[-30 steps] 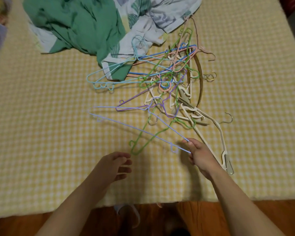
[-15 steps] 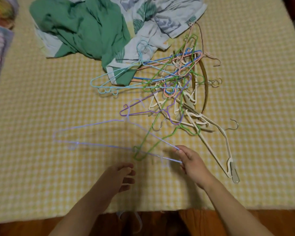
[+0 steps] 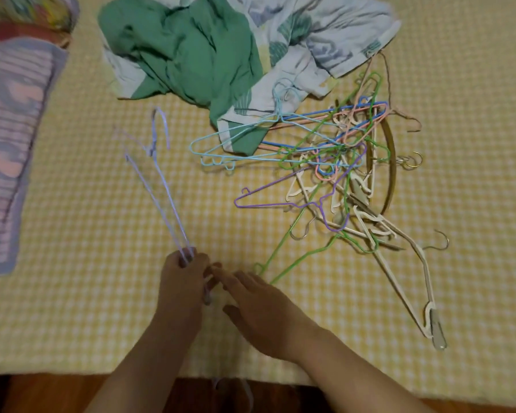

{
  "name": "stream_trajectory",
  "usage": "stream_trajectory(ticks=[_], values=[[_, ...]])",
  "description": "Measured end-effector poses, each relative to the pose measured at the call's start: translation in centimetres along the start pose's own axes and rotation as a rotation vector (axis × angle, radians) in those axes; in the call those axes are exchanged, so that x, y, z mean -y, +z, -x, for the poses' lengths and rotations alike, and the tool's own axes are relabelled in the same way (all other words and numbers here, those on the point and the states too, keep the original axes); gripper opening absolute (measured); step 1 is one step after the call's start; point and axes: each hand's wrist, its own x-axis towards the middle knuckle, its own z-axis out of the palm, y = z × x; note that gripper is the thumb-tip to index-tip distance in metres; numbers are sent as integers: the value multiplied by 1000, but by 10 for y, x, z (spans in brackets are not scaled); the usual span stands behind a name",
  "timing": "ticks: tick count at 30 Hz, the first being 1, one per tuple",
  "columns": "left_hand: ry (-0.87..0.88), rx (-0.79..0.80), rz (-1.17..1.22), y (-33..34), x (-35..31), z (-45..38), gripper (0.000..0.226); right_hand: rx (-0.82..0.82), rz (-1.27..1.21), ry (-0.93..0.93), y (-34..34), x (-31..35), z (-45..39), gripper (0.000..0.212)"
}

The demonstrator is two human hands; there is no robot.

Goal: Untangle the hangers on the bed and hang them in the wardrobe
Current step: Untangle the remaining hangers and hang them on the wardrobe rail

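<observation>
A tangle of coloured wire and plastic hangers (image 3: 337,162) lies on the yellow checked bed (image 3: 87,308), right of centre. One pale lilac hanger (image 3: 161,186) is free of the pile and stands tilted up to the left, hook on top. My left hand (image 3: 182,281) grips its lower corner. My right hand (image 3: 256,305) lies just beside the left, fingers straight and touching the same corner. A green hanger's end (image 3: 280,260) reaches from the pile to just beyond my right fingertips. A long cream hanger (image 3: 408,284) sticks out of the pile toward the near right.
A crumpled green and leaf-print cloth (image 3: 209,52) lies at the far middle, partly over the hangers. A striped pillow (image 3: 9,138) sits at the left edge. The bed's near edge meets a wooden floor (image 3: 280,397).
The lilac hanger came out of the pile, swung left and now stands tilted. It passed from my right hand to my left, and my right hand moved left beside it.
</observation>
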Motion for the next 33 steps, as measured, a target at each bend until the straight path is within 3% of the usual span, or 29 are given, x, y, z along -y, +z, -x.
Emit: stream_trajectory(ticks=[2,6,13,15,18,22,26,30,33], values=[[56,-97,-15,-23,-4,-12,19,20,-187,235,-3,-15,-9,48],[82,-155,-44,-75,-3,-36,27,-176,-422,624,-10,-62,-71,13],[107,-175,-86,-139,28,-74,34,-500,-1344,948,-30,-108,-264,29],[108,-163,-76,-152,39,-81,36,-592,-1334,1061,-34,-126,-292,37],[112,-147,-59,-165,48,-88,37,-690,-1194,1127,-39,-142,-300,21],[75,-113,-88,-176,50,-89,48,-665,-1226,1087,-39,-129,-291,27],[84,-118,-126,-171,39,-84,56,-688,-1298,1090,-42,-84,-265,31],[60,-77,-71,-153,20,-61,31,-674,-1284,1104,-30,-30,-200,28],[18,-72,-77,-145,5,-28,34,-775,-1181,1144,-25,4,-133,23]])
